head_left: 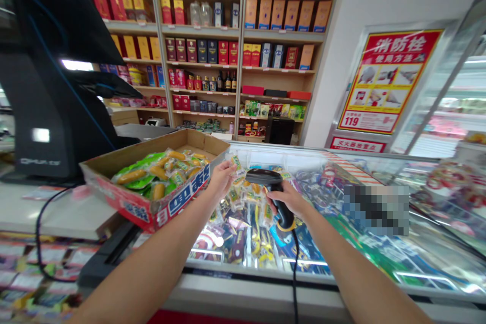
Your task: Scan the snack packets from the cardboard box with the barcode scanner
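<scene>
Left hand point(223, 178): a small wrapped packet point(236, 162) is pinched at the fingertips, just right of the open carton point(190, 192).
Right hand point(288, 197): the handheld scanner point(272, 180) is gripped by its handle, above the glass-topped counter point(246, 283).
Scanning step: the packet is apparently being presented for reading.
Next alignment: label and scanner head should be squared, the packet held steady.

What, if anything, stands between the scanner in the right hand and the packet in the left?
Nothing visible: a small open gap separates the scanner, in the right hand, from the packet pinched in the left hand. Other packets show lower down, below that gap.
</scene>
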A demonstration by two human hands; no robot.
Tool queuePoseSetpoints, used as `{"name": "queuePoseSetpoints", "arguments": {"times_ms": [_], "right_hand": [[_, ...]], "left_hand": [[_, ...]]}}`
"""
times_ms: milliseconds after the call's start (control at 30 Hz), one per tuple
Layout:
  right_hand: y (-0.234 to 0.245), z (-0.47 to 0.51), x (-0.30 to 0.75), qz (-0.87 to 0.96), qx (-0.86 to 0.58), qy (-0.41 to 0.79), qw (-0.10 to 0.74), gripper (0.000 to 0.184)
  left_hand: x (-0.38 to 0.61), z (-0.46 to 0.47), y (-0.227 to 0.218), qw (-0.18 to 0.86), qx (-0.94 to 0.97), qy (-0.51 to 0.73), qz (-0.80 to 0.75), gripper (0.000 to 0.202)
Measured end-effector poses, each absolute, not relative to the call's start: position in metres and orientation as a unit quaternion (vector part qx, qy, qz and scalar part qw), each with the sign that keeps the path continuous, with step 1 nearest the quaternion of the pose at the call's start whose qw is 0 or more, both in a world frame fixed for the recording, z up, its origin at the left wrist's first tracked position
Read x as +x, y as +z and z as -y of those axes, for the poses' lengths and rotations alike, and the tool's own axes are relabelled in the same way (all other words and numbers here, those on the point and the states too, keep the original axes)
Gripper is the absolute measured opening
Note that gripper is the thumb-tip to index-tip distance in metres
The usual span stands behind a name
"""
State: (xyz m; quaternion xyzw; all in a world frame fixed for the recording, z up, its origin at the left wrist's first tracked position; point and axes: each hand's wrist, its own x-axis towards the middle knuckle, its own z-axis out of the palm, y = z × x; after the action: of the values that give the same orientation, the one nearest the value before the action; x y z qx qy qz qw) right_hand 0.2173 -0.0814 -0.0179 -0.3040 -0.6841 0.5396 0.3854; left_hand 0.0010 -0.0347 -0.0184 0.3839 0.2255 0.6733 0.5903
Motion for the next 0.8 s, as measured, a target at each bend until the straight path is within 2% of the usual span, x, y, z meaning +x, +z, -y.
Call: {"name": "queuePoseSetpoints", "arguments": {"times_ms": [600,800], "right_hand": [[-0.022,0.080,0.218,0.670,-0.324,0.547,0.384,0.022],[0.008,0.079,0.196,0.666,-0.326,0.535,0.406,0.021]], "left_hand": [[0.006,0.041,-0.012,0.571,0.346,0.703,-0.245,0.029],[-0.004,0.039,0.001,0.530,0.324,0.751,-0.224,0.038]]}}
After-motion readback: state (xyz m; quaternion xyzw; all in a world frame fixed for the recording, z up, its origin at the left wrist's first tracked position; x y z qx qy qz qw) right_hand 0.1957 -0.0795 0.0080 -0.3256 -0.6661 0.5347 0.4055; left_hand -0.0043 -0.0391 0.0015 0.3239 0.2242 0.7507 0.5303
